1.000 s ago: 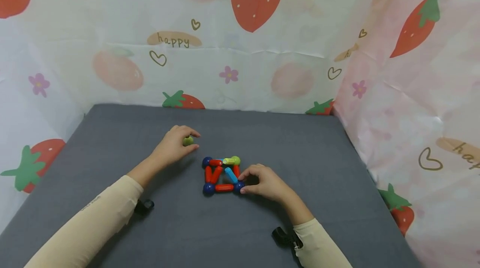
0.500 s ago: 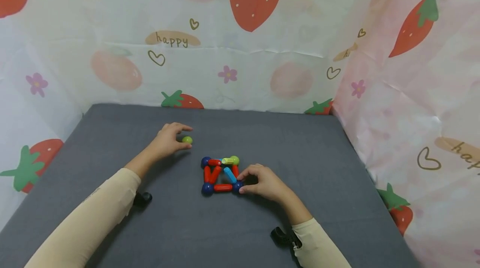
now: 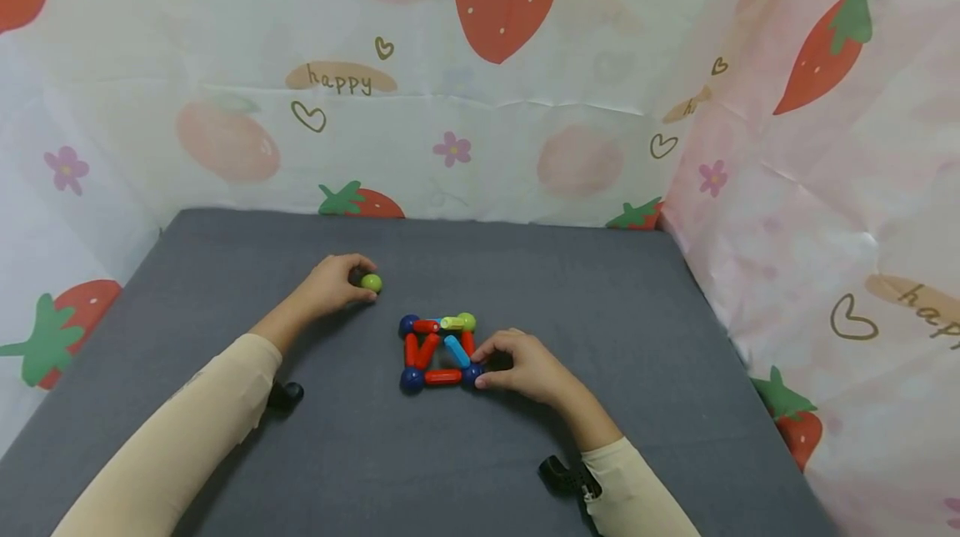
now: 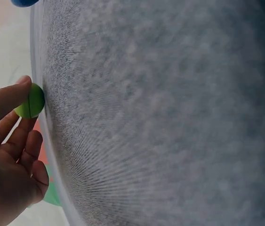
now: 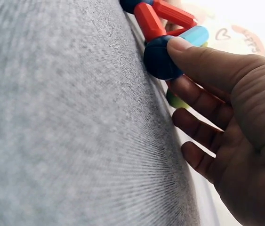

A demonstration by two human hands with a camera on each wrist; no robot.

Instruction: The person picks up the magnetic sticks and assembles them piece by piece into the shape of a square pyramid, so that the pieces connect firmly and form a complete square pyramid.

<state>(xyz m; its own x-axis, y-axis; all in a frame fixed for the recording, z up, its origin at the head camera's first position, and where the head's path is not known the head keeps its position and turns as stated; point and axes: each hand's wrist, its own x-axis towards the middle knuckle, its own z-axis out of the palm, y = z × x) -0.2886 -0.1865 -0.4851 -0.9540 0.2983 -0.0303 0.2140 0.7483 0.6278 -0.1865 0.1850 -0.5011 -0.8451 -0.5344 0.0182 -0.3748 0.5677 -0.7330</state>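
A green ball lies on the table, left of and beyond a magnetic rod-and-ball frame. My left hand pinches this ball; the left wrist view has the thumb on one side of it and fingers behind. The frame joins red rods with dark blue balls and one yellow-green ball. A light blue rod and a red rod lean up from its near corners. With thumb and fingers, my right hand grips the near right dark blue ball.
Grey cloth covers the table. Strawberry-print curtains stand behind it and at both sides. Black wrist cameras are strapped below the sleeves.
My left fingers spread apart around the green ball and drew back left, then closed in on it. The right hand stays on its blue ball, and the frame has not moved.
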